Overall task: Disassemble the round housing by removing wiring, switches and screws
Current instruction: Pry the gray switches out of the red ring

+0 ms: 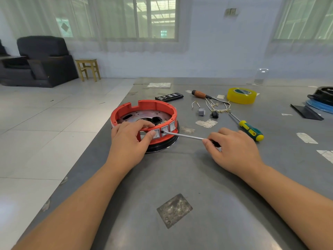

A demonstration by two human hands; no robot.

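The head view shows the right hand (232, 150) curled round the dark handle of a thin silver-shafted screwdriver (185, 135), with the fingers wrapped tight so most of the handle is hidden. The long shaft runs left and a little up, and its tip sits at the edge of the middle one of three small white rocker switches (164, 131) set in the side wall of the round red plastic housing (144, 121). The left hand (129, 139) grips the near rim of that housing, fingers hooked over the top into the inside and the thumb pressed on the leftmost switch. The housing sits just left of the right hand, near the left edge of the grey metal table (180, 177), on a black round base. It is an open ring with notches in its far wall and a shiny metal plate with holes inside. The left hand hides part of the near wall, and you cannot tell how far the tip has gone in. Past the housing lie loose white wires (216, 105), a small grey switch part (201, 112), a green and yellow screwdriver (249, 129), a wooden-handled tool (200, 94) and a roll of yellow tape (241, 95).
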